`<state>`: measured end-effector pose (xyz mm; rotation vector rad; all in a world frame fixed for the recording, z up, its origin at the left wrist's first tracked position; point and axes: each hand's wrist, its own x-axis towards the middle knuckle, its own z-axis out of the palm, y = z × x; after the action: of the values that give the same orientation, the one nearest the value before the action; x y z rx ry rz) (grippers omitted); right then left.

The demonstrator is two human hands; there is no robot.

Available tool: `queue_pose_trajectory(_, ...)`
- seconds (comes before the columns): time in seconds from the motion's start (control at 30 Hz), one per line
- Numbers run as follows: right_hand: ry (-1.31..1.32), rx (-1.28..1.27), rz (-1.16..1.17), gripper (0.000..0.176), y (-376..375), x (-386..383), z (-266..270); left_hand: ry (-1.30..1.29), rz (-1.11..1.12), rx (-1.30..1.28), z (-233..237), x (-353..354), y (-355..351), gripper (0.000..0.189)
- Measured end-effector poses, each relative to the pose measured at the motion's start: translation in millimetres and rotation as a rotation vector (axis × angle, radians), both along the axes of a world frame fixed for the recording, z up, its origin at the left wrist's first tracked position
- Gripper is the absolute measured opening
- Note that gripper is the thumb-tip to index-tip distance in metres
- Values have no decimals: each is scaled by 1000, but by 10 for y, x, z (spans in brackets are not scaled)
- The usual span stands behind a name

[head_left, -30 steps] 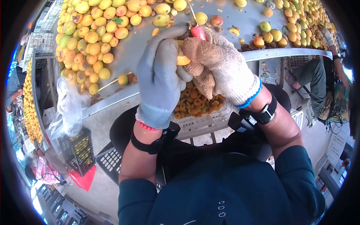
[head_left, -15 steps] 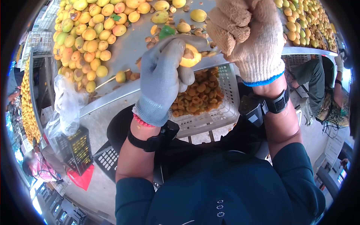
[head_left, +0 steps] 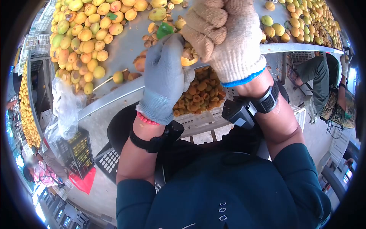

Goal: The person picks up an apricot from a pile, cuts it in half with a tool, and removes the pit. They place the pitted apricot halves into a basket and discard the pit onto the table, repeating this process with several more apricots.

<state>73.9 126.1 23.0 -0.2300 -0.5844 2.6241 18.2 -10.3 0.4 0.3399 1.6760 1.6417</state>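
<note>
My left hand (head_left: pixel 164 72), in a grey glove, pinches a yellow-orange fruit (head_left: pixel 188 59) whose flesh is cut open. Against that fruit is my right hand (head_left: pixel 219 36), in a cream and tan knitted glove with its fingers curled; anything inside its grip is hidden. Below both hands, a pale plastic crate (head_left: pixel 198 124) holds many orange fruit halves (head_left: pixel 200 95). Whole yellow and red fruits (head_left: pixel 89 34) are heaped on the metal table (head_left: pixel 129 42) to the left. Pits and a green leaf (head_left: pixel 165 29) lie just beyond my left hand.
The table's metal edge (head_left: pixel 110 101) runs below the hands. A clear plastic bag (head_left: pixel 65 108) hangs at the left over a dark crate (head_left: pixel 78 152). More fruit (head_left: pixel 305 26) lies at the right. One person (head_left: pixel 44 171) is at far left, another (head_left: pixel 318 76) at right.
My right hand has moved left and down onto the fruit, so the two hands now meet. The left hand has shifted only slightly and keeps its hold.
</note>
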Motion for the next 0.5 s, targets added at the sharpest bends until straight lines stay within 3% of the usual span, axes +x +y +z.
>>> queue_pose_trajectory(0.13,-55,-41,-58,41,0,-95,-90,-52,79,-89,-21,42,48,40)
queue_pose_trajectory(0.3,-203,-116,-165,36,62,-224,-230,-117,-15,-15,-77,79,93,46)
queue_pose_trajectory(0.43,-349,42,-341,28,361,-207,-96,-143,-178,-78,-27,-3,39,45)
queue_pose_trajectory(0.47,-267,-9,-404,25,528,-180,-127,-114,-179,-85,-16,-35,16,43)
queue_pose_trajectory(0.5,-303,149,-433,24,632,-103,-137,-86,-181,-93,-4,-60,-17,42)
